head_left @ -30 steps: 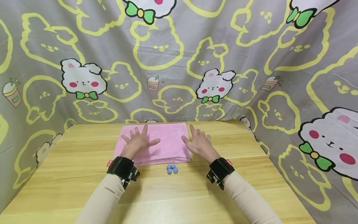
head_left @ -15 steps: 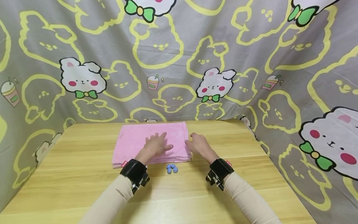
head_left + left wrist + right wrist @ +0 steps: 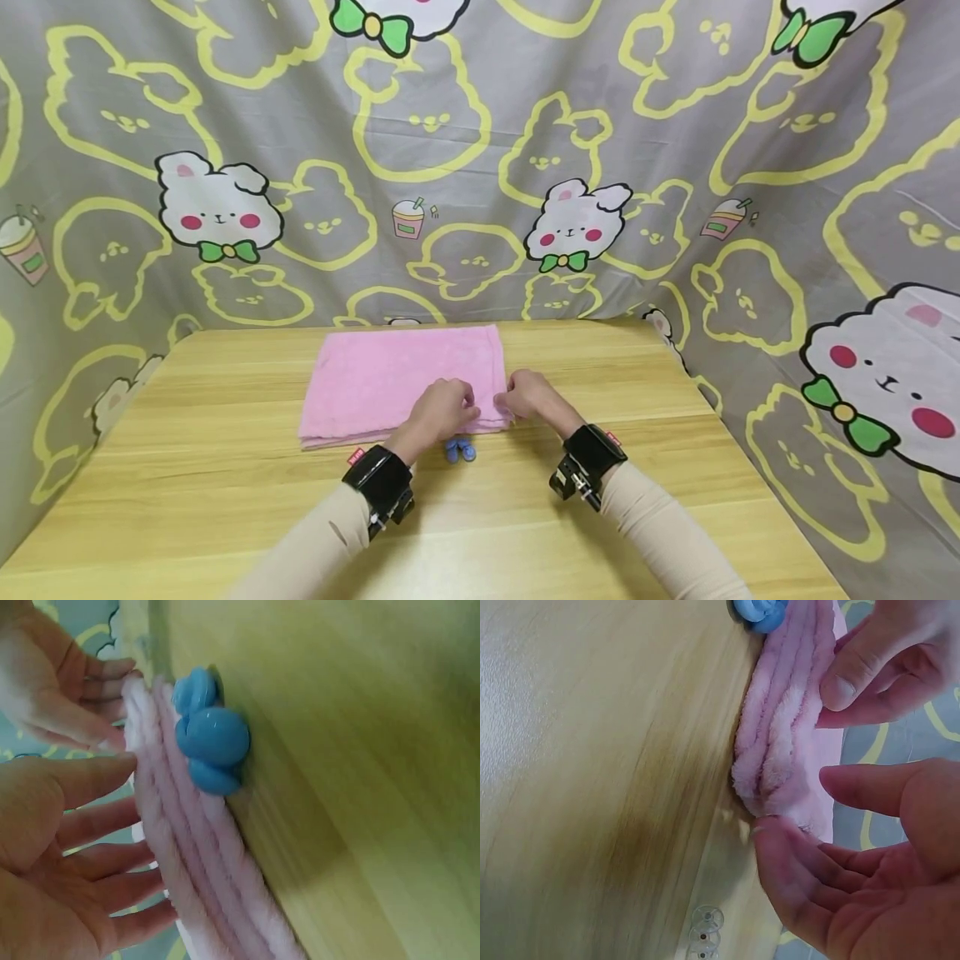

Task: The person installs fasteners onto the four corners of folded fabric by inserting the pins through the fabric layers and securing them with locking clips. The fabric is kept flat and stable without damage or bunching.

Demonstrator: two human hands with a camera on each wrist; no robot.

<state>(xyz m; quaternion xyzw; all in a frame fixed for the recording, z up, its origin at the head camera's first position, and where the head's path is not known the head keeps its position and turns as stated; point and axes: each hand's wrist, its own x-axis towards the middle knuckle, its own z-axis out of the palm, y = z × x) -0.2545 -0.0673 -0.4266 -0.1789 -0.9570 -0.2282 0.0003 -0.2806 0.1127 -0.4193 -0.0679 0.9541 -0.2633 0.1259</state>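
Observation:
A pink folded towel [image 3: 390,379] lies on the wooden table, its stacked layers showing along the near edge. My left hand [image 3: 444,408] is over its near edge, right of the middle; in the left wrist view the fingertips touch the top layer, thumb and fingers apart. My right hand [image 3: 529,395] is at the near right corner. In the right wrist view its bent fingers [image 3: 802,874] touch the corner, and the thumb stands apart above. A glossy blue object [image 3: 217,739] of rounded lobes sits against the near edge, partly covered by my left hand in the head view; its kind is unclear.
The wooden table [image 3: 225,517] extends around the towel. A grey curtain [image 3: 465,192] with rabbit prints hangs behind and along both sides. Small clear round discs [image 3: 705,930] show low in the right wrist view. Black cameras are strapped to both wrists.
My left hand has moved right and nearer across the towel to its near edge. My right hand has come down to the near right corner, its fingers more bent. The towel stays put.

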